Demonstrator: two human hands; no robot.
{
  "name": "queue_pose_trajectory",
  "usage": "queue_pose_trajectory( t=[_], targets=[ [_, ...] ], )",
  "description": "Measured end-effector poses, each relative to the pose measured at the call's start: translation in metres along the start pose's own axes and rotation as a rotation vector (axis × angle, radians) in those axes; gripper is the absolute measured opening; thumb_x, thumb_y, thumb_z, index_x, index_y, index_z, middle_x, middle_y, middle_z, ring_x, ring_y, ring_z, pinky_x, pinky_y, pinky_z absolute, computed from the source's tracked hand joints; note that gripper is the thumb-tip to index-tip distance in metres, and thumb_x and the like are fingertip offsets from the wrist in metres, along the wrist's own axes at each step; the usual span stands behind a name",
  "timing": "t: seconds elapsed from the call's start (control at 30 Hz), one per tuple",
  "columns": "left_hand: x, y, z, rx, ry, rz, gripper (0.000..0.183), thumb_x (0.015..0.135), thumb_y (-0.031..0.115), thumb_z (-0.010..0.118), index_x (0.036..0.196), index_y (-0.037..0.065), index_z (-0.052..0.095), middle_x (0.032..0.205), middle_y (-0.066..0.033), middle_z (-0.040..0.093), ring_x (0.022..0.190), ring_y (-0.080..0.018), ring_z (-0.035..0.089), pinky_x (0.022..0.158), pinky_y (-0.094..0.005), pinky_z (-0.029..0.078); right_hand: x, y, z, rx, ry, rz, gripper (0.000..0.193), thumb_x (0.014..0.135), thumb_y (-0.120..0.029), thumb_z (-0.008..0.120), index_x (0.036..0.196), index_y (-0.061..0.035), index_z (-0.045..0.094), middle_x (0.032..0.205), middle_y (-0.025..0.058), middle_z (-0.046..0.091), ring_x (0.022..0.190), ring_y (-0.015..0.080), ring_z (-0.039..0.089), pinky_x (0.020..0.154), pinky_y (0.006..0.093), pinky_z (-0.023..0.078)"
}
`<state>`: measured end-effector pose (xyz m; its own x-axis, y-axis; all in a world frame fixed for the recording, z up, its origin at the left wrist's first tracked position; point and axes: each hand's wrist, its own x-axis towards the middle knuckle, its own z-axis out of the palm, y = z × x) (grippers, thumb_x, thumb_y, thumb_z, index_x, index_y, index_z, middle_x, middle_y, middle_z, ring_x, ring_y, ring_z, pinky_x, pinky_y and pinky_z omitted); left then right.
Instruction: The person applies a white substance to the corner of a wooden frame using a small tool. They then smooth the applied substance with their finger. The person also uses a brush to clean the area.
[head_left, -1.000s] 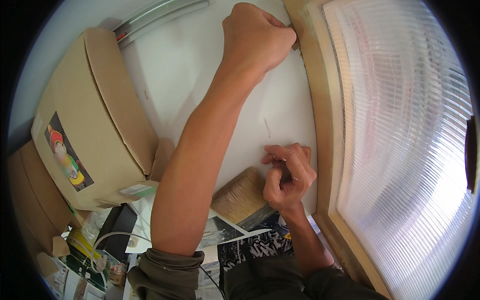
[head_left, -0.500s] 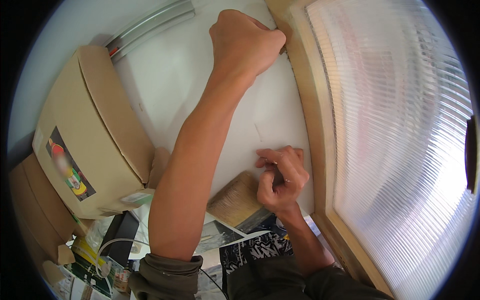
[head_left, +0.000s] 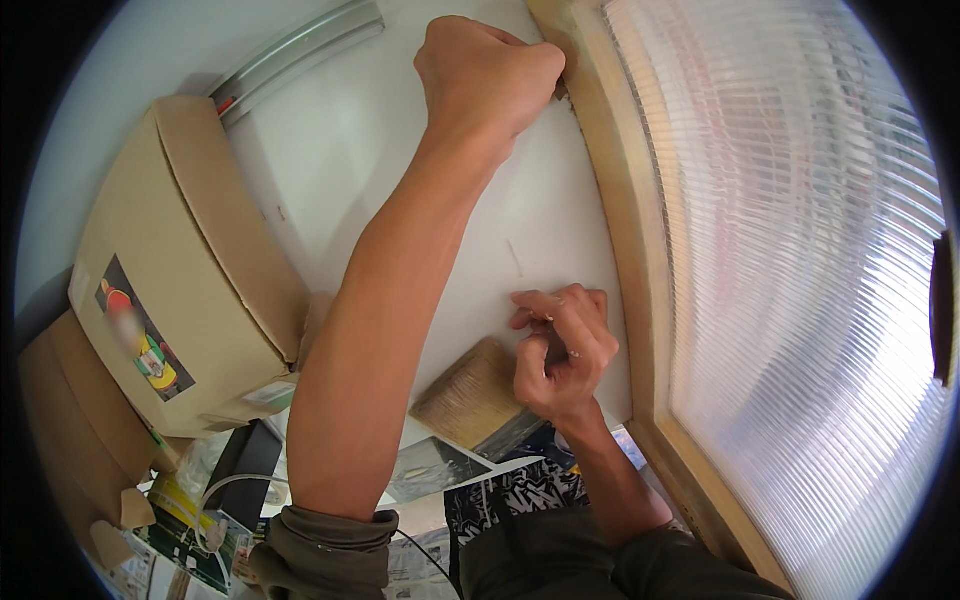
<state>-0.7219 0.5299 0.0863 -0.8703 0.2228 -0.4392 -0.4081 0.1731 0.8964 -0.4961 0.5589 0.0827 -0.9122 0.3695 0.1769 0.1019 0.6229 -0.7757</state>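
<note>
My left hand reaches far ahead, closed in a fist against the wooden frame at its right. A small brown edge shows beside its knuckles; whatever the fingers hold is hidden. Nearer to me, my right hand hovers above the white surface, next to the frame. Its fingers and thumb are curled inward, with white specks on the skin. The inside of the palm is shaded, and I cannot make out what is in it. A brownish, film-wrapped block lies just left of the right hand.
A ribbed translucent panel fills the wooden frame on the right. At the left stands a cardboard box with a picture label, and behind it a metal rail. A black box and a white cable lie at lower left.
The view has shifted slightly. Both hands keep nearly the same place and pose, the left at the far frame edge and the right curled nearby.
</note>
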Motion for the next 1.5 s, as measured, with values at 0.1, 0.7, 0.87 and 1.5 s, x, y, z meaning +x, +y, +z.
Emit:
queue_pose_trajectory(
  t=[0.1,0.7,0.87,1.5],
  targets=[
    [0.005,-0.002,-0.005,-0.012,0.001,-0.016,0.009,0.074,-0.001,0.066,0.076,-0.01,0.069,0.068,-0.0115,0.065,0.058,-0.0119,0.051,0.054,-0.0267,0.039,0.0,-0.003,0.004,0.003,-0.009,0.005,0.037,0.058,0.006,0.053,0.088,-0.0042,0.072,0.066,-0.001,0.061,0.059,0.0174,0.055,0.068,0.032,0.037],
    [-0.006,0.026,-0.008,0.166,0.087,0.056,0.014,0.068,0.004,0.072,0.066,-0.01,0.071,0.069,-0.0239,0.071,0.063,-0.03,0.072,0.058,-0.037,0.057,0.001,-0.001,0.001,-0.003,-0.015,-0.041,0.033,0.062,0.006,0.055,0.089,-0.0042,0.072,0.068,-0.0001,0.062,0.063,0.0184,0.056,0.07,0.0325,0.04],
    [-0.008,0.019,-0.004,0.156,0.07,0.0,0.011,0.073,0.001,0.069,0.075,-0.01,0.069,0.072,-0.0164,0.069,0.063,-0.0189,0.062,0.058,-0.0306,0.049,0.001,-0.001,0.0,0.002,-0.009,-0.025,0.034,0.062,0.006,0.053,0.089,-0.003,0.072,0.067,0.0009,0.063,0.062,0.018,0.056,0.072,0.0324,0.04],
    [-0.002,0.004,-0.01,0.054,0.096,0.013,0.01,0.068,-0.001,0.069,0.063,-0.004,0.061,0.063,-0.01,0.061,0.052,-0.0144,0.053,0.044,-0.0312,0.041,0.001,0.001,0.0,-0.005,-0.003,-0.021,0.033,0.062,0.006,0.056,0.089,-0.0049,0.071,0.067,-0.0001,0.062,0.062,0.0183,0.056,0.071,0.0324,0.041]
  ],
)
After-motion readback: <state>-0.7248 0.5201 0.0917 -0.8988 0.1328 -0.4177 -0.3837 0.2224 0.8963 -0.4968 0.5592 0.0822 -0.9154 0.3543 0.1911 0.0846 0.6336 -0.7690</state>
